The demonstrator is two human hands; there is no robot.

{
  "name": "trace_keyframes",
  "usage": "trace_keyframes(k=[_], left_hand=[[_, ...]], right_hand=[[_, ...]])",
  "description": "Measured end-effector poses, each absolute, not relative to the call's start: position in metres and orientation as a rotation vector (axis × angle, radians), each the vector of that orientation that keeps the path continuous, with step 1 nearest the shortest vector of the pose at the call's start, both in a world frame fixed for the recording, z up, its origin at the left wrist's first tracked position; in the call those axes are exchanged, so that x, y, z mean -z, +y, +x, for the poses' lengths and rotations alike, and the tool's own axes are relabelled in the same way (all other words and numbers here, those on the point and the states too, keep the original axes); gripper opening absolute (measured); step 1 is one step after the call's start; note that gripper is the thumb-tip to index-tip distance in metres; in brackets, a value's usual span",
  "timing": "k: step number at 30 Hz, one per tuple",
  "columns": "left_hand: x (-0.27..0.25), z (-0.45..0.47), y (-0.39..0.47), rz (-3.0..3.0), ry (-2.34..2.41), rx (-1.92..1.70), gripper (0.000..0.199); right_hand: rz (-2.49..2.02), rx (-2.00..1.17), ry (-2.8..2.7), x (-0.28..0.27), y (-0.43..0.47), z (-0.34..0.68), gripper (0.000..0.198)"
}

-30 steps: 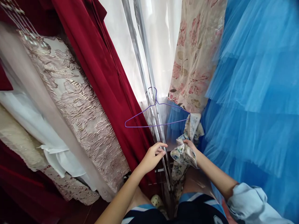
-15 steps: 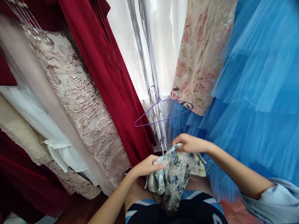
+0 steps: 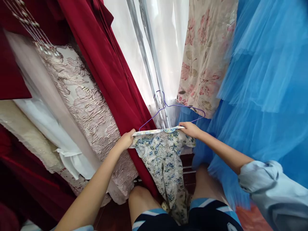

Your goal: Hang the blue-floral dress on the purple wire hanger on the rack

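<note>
Down between left hand and right hand, floral garment; top edge in both grips

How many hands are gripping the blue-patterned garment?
2: the left hand at one end of the garment's top edge, the right hand at the other. No other hand shows.

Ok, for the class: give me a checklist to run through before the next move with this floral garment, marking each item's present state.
1. Left hand gripping one end of the garment's top edge: ok.
2. Right hand gripping towards the other end: ok.
3. Top edge drawn out between the hands: ok.
4. Purple hanger fully in view: not ok, the garment hides part of it.
5. Hanger's hook securely caught: cannot tell.
</note>
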State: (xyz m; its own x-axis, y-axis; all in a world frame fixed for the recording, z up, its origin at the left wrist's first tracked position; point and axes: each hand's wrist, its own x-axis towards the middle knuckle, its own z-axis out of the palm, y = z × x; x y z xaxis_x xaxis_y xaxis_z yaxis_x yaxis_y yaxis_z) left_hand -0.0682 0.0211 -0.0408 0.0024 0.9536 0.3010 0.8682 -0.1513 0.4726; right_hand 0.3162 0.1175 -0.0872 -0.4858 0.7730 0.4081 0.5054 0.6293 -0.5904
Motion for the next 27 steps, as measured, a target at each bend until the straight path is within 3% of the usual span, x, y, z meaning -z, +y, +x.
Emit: trace_keyframes(k=[7,11,16,20,27], left_hand=[[0.011,-0.034,0.064,2.078,1.962,-1.148,0.018],[-0.001,0.003,0.067,2.095,1.886,-1.279,0.023],[0.004,0.016,0.050,2.185,1.955,-1.482,0.006],[0.018,0.017,0.043,2.308,1.939,-1.428,0.021],[0.032,0.024,0.040,2.297,1.836,-1.291,0.027]], right_hand=[[-0.970,-0.492,-2.249,0.091,0.081,0.312,0.018],[-0.993,-0.446,-2.243,0.089,0.069,0.311,0.010],[-1.018,-0.308,-2.086,0.091,0.068,0.349,0.051],[-1.017,-0.131,-1.964,0.093,0.069,0.380,0.070],[-1.090,0.042,-1.922,0.071,0.080,0.406,0.097]])
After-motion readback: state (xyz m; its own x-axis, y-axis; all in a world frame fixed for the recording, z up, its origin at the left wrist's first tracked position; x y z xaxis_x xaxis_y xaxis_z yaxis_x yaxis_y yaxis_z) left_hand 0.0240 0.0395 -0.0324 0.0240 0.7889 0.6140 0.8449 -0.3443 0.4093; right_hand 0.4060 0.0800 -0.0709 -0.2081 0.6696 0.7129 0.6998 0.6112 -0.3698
